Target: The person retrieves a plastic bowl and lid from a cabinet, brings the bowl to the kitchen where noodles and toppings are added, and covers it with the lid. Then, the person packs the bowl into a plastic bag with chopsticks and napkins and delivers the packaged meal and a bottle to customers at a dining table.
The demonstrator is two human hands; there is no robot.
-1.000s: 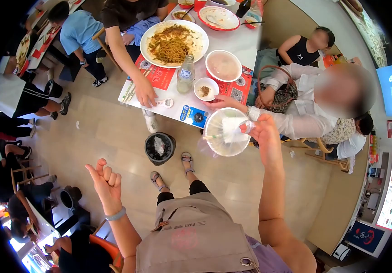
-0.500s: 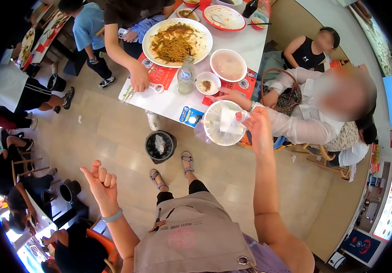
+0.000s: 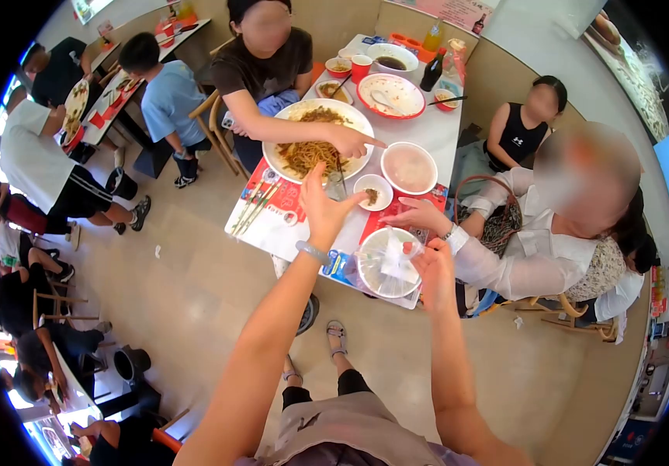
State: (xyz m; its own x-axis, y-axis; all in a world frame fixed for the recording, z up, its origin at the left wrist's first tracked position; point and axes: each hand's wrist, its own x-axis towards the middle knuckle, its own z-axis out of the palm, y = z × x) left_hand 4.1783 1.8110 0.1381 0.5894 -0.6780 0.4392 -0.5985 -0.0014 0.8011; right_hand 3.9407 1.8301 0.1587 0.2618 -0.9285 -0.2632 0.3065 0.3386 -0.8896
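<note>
My right hand (image 3: 434,273) is closed on the top of a clear plastic bag (image 3: 401,247). Inside the bag is a round white bowl (image 3: 387,281), at the near corner of the table. My left hand (image 3: 328,208) reaches over the table, thumb and fingers apart. Just behind it a clear glass bottle (image 3: 337,185) is partly hidden; I cannot tell whether they touch. To the right of this hand stands a small white bowl (image 3: 382,188) with brown food scraps. Beyond lies a large white plate (image 3: 274,159) of noodles.
A larger pinkish bowl (image 3: 409,168), a red-rimmed dish (image 3: 391,95) and chopsticks (image 3: 255,208) are on the table (image 3: 268,239). One person's hand (image 3: 354,142) points across the plate; another's open hand (image 3: 420,216) is beside the bag. A dark bin (image 3: 308,312) is below the table.
My left hand has moved up and right from over the floor to the bottle, its fingers spreading. The seated person's hand has left the table's front edge and now points over the plate.
</note>
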